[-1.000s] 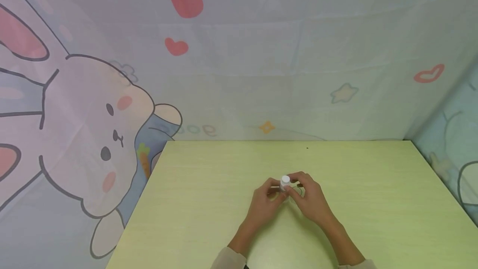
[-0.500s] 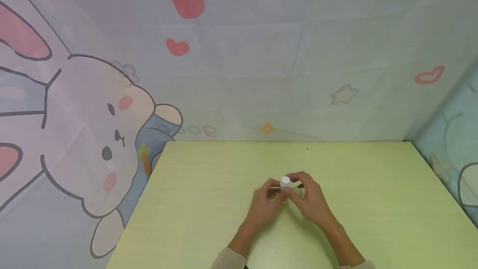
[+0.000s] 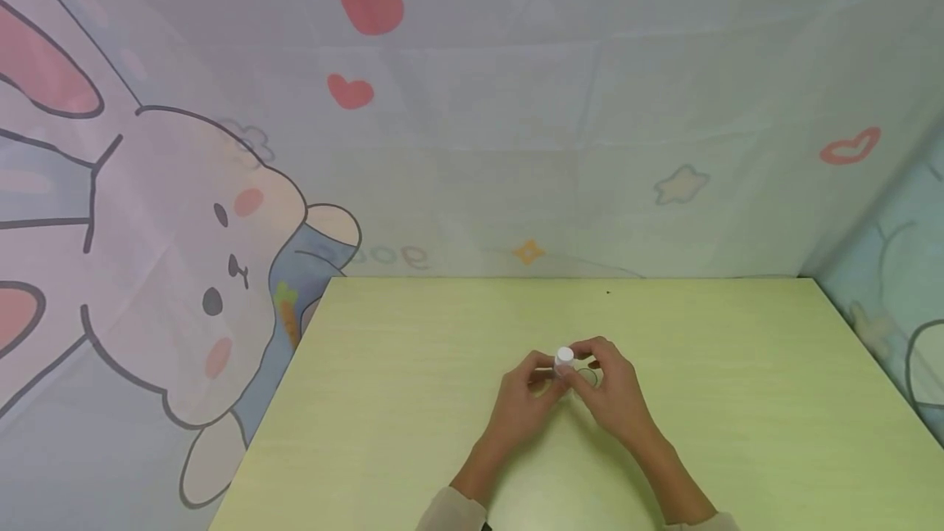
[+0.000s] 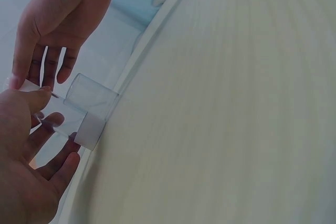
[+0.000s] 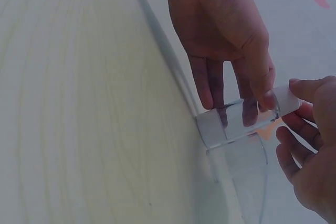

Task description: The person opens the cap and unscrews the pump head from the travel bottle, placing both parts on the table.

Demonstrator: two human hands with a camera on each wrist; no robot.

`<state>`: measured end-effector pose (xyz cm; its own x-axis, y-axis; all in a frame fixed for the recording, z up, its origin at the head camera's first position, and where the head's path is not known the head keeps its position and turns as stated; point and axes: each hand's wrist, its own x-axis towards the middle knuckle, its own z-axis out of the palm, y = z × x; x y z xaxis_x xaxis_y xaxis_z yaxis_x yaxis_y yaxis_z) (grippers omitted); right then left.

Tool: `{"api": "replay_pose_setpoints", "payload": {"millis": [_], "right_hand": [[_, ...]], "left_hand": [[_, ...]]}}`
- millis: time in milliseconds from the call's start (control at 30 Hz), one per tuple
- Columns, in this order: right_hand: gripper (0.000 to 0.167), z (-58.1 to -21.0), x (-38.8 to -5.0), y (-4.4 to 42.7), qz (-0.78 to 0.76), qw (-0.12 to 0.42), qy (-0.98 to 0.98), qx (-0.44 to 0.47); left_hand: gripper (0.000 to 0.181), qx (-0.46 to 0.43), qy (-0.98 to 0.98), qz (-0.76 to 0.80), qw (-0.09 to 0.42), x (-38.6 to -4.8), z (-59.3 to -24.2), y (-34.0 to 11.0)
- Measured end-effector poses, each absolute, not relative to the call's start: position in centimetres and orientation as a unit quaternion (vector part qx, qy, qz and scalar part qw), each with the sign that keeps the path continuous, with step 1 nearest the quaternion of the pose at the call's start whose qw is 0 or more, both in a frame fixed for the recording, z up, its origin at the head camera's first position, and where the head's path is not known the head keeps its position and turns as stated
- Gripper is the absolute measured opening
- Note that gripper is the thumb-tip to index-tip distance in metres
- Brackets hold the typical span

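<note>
A clear bottle (image 5: 239,123) with a white cap (image 3: 565,354) and a white layer at its bottom stands upright on the table. My left hand (image 3: 520,406) grips the bottle's clear body between thumb and fingers. At the top, my right hand (image 3: 618,393) pinches the white cap, its thumb and forefinger on the cap's side in the right wrist view. Right beside the bottle stands a clear, colourless cup (image 4: 93,97), partly behind my right hand in the head view. Whether the cup holds anything, I cannot tell.
The pale yellow-green table (image 3: 413,433) runs back to a hanging cloth (image 3: 487,187) printed with a rabbit and hearts. A tiny dark speck (image 3: 608,292) lies near the table's back edge.
</note>
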<state>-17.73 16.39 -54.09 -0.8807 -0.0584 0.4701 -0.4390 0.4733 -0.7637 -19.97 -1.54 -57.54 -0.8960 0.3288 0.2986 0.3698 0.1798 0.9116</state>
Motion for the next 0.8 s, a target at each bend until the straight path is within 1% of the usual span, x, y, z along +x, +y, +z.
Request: {"api": "replay_pose_setpoints", "payload": {"millis": [367,800], "right_hand": [[0.024,-53.93,-17.77,16.87,0.474,0.188,-0.843,0.17],[0.019,-53.64,-17.74,16.93,0.463,0.179,-0.847,0.191]], "left_hand": [[0.022,-0.236,-0.757,-0.609,0.023,-20.06,-57.65,-1.52],[0.024,-0.239,-0.757,-0.608,0.02,-20.03,-57.57,-1.55]]}}
